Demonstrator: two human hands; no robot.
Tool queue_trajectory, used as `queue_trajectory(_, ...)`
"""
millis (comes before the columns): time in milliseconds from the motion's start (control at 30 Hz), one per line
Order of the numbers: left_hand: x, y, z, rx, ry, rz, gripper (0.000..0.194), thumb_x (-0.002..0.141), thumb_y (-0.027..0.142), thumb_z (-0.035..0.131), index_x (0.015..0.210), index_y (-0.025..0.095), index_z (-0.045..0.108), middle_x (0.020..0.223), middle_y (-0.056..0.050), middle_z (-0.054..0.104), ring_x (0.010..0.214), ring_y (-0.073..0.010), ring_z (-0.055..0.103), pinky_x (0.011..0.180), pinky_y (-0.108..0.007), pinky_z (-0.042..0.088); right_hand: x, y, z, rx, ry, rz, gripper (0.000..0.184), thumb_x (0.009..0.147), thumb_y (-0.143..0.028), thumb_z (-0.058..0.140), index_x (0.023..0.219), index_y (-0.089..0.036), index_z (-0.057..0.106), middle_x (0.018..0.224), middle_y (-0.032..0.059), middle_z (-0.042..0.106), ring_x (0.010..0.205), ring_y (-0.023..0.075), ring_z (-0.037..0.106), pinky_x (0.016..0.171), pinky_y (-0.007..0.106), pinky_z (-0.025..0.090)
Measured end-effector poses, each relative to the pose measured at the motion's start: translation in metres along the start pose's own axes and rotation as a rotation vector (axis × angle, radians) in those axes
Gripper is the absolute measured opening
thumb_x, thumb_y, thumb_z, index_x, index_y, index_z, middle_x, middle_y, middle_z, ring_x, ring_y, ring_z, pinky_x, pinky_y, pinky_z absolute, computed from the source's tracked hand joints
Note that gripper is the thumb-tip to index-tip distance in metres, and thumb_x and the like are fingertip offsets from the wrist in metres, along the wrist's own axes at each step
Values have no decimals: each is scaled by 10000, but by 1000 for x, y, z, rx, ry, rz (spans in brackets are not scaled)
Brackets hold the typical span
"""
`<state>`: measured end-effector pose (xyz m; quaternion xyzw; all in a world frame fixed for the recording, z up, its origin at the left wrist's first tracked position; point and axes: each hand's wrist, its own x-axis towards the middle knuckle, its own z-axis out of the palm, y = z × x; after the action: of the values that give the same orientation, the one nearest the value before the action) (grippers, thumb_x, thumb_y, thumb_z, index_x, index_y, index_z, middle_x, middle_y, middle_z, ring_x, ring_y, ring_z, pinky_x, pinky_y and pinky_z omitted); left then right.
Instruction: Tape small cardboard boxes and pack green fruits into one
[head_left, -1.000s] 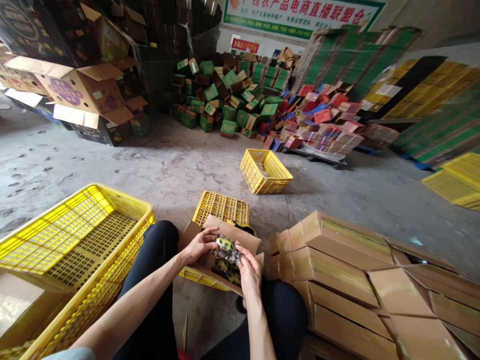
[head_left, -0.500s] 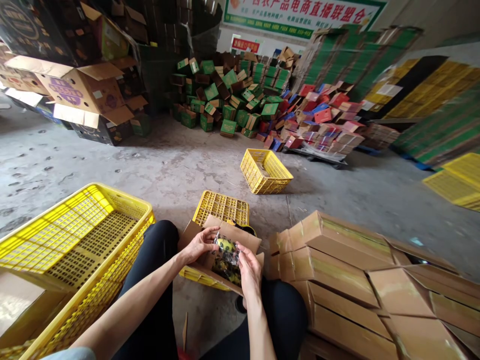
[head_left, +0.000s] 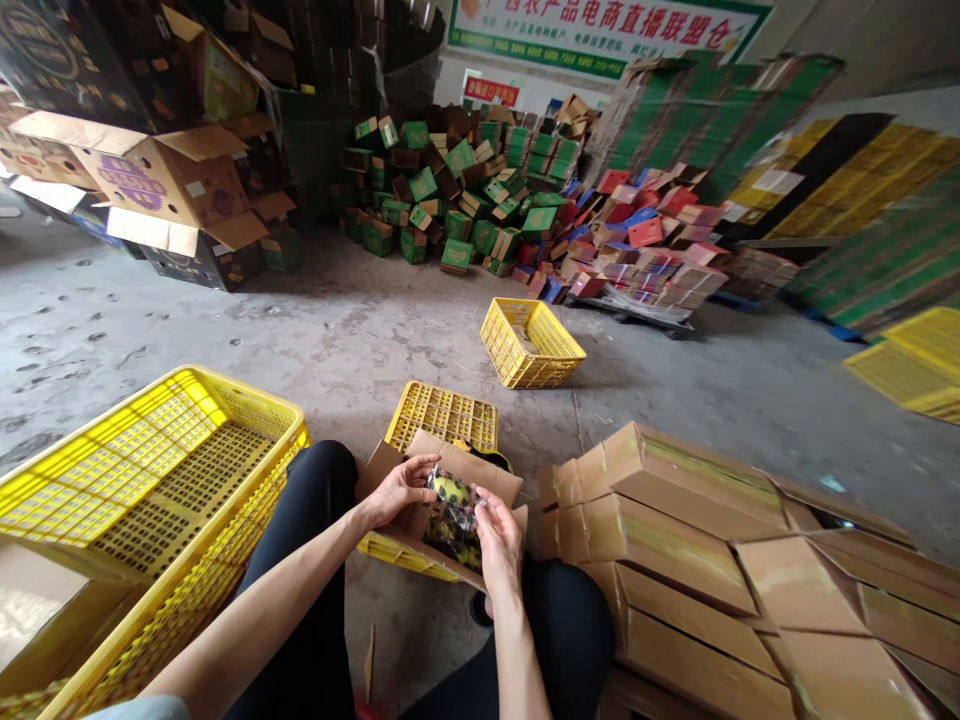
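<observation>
Between my two hands is a clear plastic bag (head_left: 452, 490) with dark spots and something yellow-green inside, perhaps fruit. My left hand (head_left: 401, 490) pinches its left edge between thumb and fingers. At the right edge, my right hand (head_left: 499, 535) grips it with bent fingers. Below the bag stands an open cardboard box (head_left: 480, 463) with its flaps spread. More bagged yellow-green pieces (head_left: 454, 543) lie in that box. A yellow crate (head_left: 442, 410) turned bottom up supports the box between my knees.
To my left stands a large yellow crate (head_left: 292, 420) with cardboard beside it. Closed cardboard boxes (head_left: 690, 530) are stacked on my right. Ahead is a smaller yellow crate (head_left: 536, 345). Heaps of green boxes (head_left: 457, 200) and red boxes (head_left: 645, 230) lie farther back.
The bag has shifted very slightly between my fingers, and its yellow-green content shows a little more. Both hands stay nearly in place.
</observation>
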<state>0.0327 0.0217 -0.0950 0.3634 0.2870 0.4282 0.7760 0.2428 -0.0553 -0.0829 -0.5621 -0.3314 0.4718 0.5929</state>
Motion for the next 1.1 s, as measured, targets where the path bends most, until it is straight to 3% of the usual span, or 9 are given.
queue_trajectory(133,-1,1,0,5,7,16,813,614,272,1020,1347,197,676,1068,-69,746,950,-202,695,903,-325,504,-2,0,1,-22,-22,19,502,767,-559,855,1179,-278,807,1362,97,756,1251,321,706,1038,443,584)
queue_trajectory(267,-3,2,-1,23,27,-32,756,692,367,992,1353,193,669,999,-62,755,841,-166,690,794,-280,497,-4,-6,6,36,-24,36,423,799,-567,809,1099,-269,833,1486,104,673,1355,332,639,1021,434,599)
queue_trajectory(400,-3,2,-2,18,66,-81,608,685,439,992,1172,168,747,996,-73,759,809,-167,699,776,-291,522,-6,-13,9,126,-56,46,370,769,-508,804,1026,-248,862,1543,106,622,1393,371,601,1019,463,614)
queue_trajectory(567,-2,0,-3,35,111,-113,526,670,495,990,1009,153,780,960,-64,754,810,-172,706,787,-307,562,-9,-13,9,88,-75,30,447,729,-449,883,1140,-277,842,1556,76,612,1396,377,602,1072,491,601)
queue_trajectory(800,0,-1,-5,0,76,-183,638,697,603,947,1090,129,784,946,-100,768,801,-189,743,811,-320,594,-4,-3,7,60,-13,103,489,679,-520,941,1065,-238,838,1193,94,818,1144,312,759,1087,475,590)
queue_trajectory(1100,0,-1,-5,-9,41,-132,563,719,532,959,1083,134,795,979,-81,745,811,-160,701,806,-290,576,-1,-1,2,-7,10,84,543,625,-560,953,1043,-233,834,1230,105,809,1246,367,708,1118,517,545)
